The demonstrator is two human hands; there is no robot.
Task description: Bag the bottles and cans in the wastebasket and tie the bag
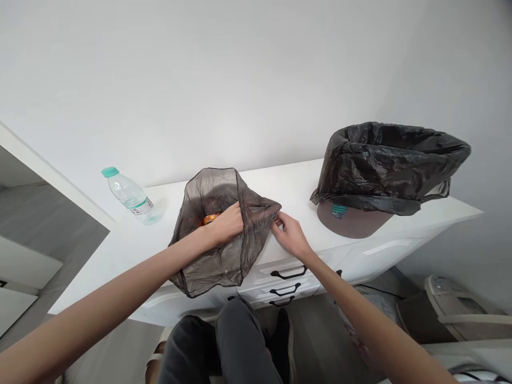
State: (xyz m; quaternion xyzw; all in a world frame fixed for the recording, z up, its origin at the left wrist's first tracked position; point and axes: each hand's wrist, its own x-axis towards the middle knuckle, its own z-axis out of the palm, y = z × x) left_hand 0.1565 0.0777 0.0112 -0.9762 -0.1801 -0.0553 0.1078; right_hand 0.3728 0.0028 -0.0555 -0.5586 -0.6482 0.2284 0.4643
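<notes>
A thin, see-through dark garbage bag (216,186) stands open on the white cabinet top (132,250), its near side hanging over the front edge. My left hand (228,224) reaches into the bag's mouth, and its fingertips are hidden behind the bag's right side. Beside that hand, an orange item (210,218) shows inside the bag; its kind is not clear. My right hand (292,233) pinches the pulled-out right corner of the bag from outside.
At the left stands a clear plastic bottle (130,193) with a green cap. A trash can (354,221) lined with a black bag (380,170) is on the right. Drawer handles (288,274) stick out from the cabinet front, near my knees.
</notes>
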